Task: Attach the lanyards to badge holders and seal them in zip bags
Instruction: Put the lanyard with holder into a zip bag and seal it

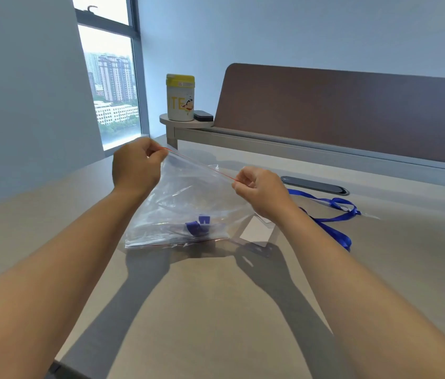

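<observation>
While my left hand (pixel 136 168) and right hand (pixel 261 191) are pinching the zip bag (pixel 185 203) taut above the desk (pixel 215 296), I'm sealing it; next, pressing along the red strip (pixel 202 166).

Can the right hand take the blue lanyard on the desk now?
Probably not yet: the right hand pinches the zip bag, though the blue lanyard lies uncovered just beside it.
</observation>
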